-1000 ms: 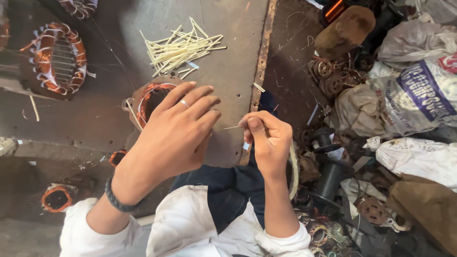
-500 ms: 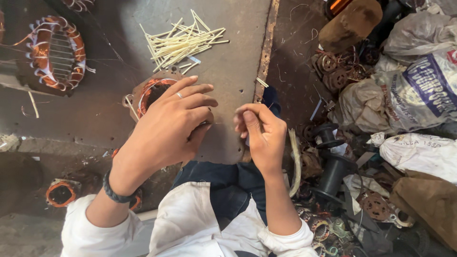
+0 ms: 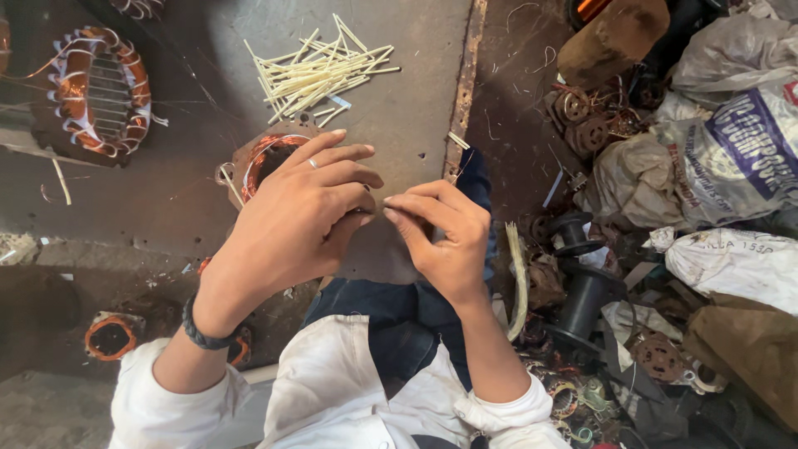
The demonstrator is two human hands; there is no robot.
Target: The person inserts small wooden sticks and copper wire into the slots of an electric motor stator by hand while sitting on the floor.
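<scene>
Copper-wound stator [image 3: 270,158] lies under the left hand [image 3: 291,224] – fingertips pinched together. Right hand [image 3: 445,237] pinches something fine, not discernible; best keep both pinches close and steady.

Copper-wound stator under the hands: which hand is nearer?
Left. The left hand lies over the copper-wound stator, covering part of it; the right hand is off to its right, apart.
</scene>
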